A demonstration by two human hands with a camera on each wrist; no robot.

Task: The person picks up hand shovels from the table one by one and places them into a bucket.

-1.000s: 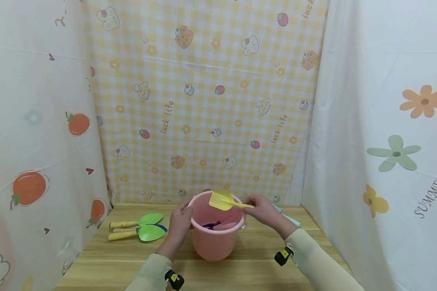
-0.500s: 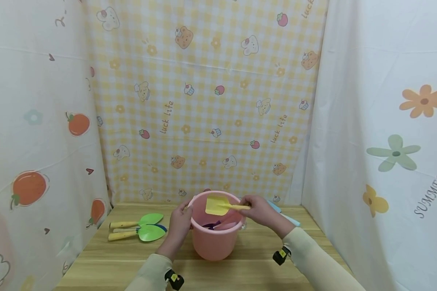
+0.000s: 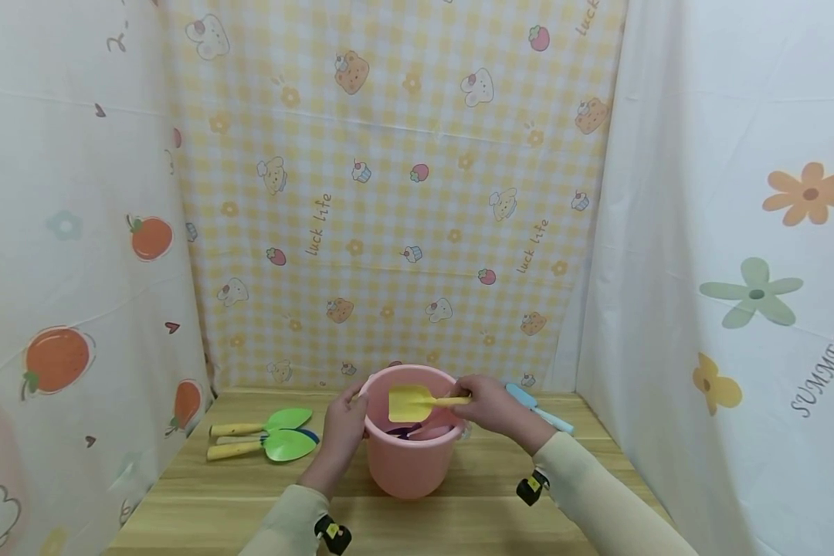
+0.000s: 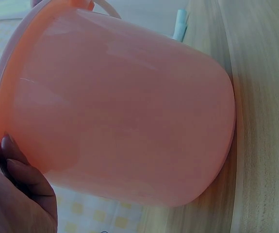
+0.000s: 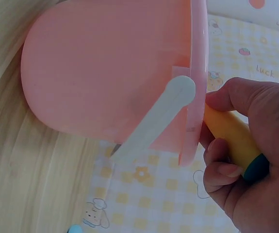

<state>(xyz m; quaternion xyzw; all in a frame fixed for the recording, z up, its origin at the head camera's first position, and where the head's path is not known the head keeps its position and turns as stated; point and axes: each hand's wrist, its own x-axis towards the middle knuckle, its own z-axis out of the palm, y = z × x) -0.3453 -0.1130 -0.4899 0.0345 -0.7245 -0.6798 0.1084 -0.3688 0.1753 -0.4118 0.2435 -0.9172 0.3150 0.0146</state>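
A pink bucket [image 3: 410, 471] stands on the wooden table in the middle of the head view. My left hand [image 3: 344, 423] grips its rim on the left side, fingers curled over the edge in the left wrist view. With my right hand [image 3: 489, 405] I hold a yellow toy shovel [image 3: 410, 403] by its handle [image 5: 234, 141], which has a dark green end. The shovel's flat blade lies over the bucket's mouth, pointing left. Inside the bucket a dark purple piece [image 3: 405, 431] and a pink piece [image 3: 436, 423] show, partly hidden by the wall.
Left of the bucket lie green trowels [image 3: 288, 445] with wooden handles, a dark blue one between them. A light blue shovel [image 3: 552, 419] lies on the right behind my right arm. The bucket's white handle [image 5: 154, 119] hangs down its side. Patterned cloths surround the wooden table [image 3: 250, 510].
My right hand has moved the yellow shovel left and down, from above the right rim to lower within the bucket's mouth, its blade levelling out. The left hand and bucket stay put.
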